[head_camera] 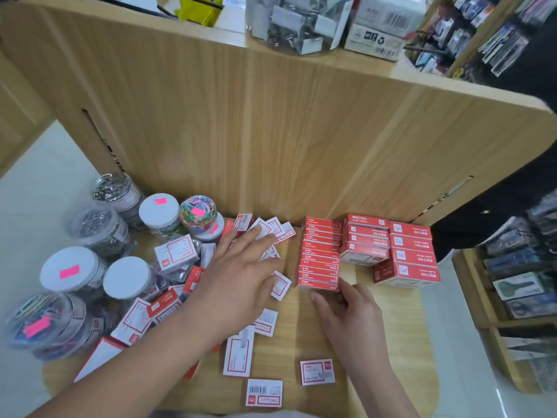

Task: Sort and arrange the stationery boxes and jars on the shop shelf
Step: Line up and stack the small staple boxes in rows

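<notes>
Head view: small white-and-red cardboard staple boxes (281, 285) lie scattered under my flat, spread left hand (241, 267); the tidy red box row (319, 257) runs away from my right hand (346, 309), which touches its near end, grip unclear; left is nearer the strays
</notes>
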Demonstrator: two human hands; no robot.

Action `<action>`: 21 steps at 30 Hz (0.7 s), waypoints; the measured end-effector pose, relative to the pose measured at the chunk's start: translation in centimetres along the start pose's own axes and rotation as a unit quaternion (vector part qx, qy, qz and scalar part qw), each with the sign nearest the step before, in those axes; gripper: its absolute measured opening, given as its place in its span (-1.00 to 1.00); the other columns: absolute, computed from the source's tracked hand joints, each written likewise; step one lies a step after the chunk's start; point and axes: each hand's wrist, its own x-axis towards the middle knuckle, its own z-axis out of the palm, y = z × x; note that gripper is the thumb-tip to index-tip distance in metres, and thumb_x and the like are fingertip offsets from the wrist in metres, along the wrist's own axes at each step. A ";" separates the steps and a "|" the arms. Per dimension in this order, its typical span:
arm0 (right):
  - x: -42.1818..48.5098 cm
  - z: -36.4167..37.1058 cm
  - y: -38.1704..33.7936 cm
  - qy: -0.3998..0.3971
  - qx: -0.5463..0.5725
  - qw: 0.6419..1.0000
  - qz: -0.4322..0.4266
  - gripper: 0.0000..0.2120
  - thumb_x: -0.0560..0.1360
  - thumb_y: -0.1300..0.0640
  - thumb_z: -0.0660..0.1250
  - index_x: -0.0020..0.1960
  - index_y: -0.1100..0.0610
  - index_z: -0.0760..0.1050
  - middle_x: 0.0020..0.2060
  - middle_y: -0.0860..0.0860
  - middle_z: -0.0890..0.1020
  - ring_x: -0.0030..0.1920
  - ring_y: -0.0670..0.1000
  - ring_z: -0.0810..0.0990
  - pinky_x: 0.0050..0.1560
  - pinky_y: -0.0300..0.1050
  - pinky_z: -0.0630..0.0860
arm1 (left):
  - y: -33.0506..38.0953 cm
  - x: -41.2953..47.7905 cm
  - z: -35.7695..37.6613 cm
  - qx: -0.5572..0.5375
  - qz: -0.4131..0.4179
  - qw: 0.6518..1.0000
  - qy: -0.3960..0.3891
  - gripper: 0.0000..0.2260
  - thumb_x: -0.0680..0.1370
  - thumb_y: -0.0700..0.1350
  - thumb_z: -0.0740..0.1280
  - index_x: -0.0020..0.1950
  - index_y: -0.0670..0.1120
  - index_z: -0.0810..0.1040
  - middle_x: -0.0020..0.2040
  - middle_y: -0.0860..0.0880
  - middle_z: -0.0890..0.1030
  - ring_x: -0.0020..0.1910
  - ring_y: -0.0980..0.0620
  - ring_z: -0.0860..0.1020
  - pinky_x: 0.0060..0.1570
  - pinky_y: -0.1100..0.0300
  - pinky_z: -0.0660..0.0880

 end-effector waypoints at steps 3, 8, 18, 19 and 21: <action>-0.3 -1.2 0.6 -0.007 0.036 0.999 0.037 -0.70 0.43 0.04 0.56 0.15 0.05 0.66 -0.24 -0.13 0.62 -0.23 -0.16 0.60 -0.24 -0.40 0.44 | -1.2 0.6 -1.7 -0.001 -0.021 0.997 0.075 -0.81 0.52 -0.06 0.37 0.02 -0.10 0.71 0.11 -0.07 0.68 0.18 -0.20 0.57 0.18 -0.07 0.50; -0.2 -3.0 0.9 0.005 0.064 0.995 0.074 -0.73 0.49 0.02 0.50 0.13 0.13 0.68 -0.22 -0.14 0.69 -0.16 -0.28 0.60 -0.24 -0.46 0.44 | -2.2 2.6 -2.7 0.111 -0.140 0.983 -0.035 -0.52 0.42 0.33 0.29 -0.07 -0.05 0.71 -0.06 -0.01 0.58 0.05 -0.14 0.46 0.04 -0.04 0.41; 0.7 -3.5 -3.3 -0.038 0.166 0.985 -0.032 -0.77 0.49 0.19 0.51 0.06 -0.10 0.66 -0.14 -0.17 0.69 -0.22 -0.05 0.66 -0.23 -0.15 0.59 | -0.4 1.6 -4.9 -0.144 -0.111 0.983 0.009 -0.65 0.47 0.14 0.37 0.22 0.09 0.63 -0.11 0.07 0.55 -0.07 0.02 0.52 -0.11 0.04 0.51; 0.7 -3.7 -3.8 -0.045 0.175 0.981 -0.065 -0.68 0.48 0.23 0.51 0.13 -0.12 0.63 -0.08 -0.17 0.67 -0.19 -0.04 0.65 -0.23 -0.19 0.58 | 0.2 1.0 -5.5 -0.204 -0.102 0.974 0.000 -0.67 0.50 0.13 0.39 0.24 0.12 0.60 -0.11 0.11 0.54 -0.10 0.11 0.50 -0.10 0.05 0.52; 0.7 -4.0 -5.0 -0.058 0.179 0.972 -0.143 -0.55 0.49 0.28 0.50 0.29 -0.07 0.58 0.06 -0.14 0.62 -0.10 -0.01 0.66 -0.20 -0.27 0.55 | 1.1 0.1 -6.3 -0.263 -0.101 0.958 -0.046 -0.72 0.55 0.17 0.37 0.23 0.15 0.58 -0.12 0.15 0.54 -0.12 0.15 0.52 -0.11 0.09 0.52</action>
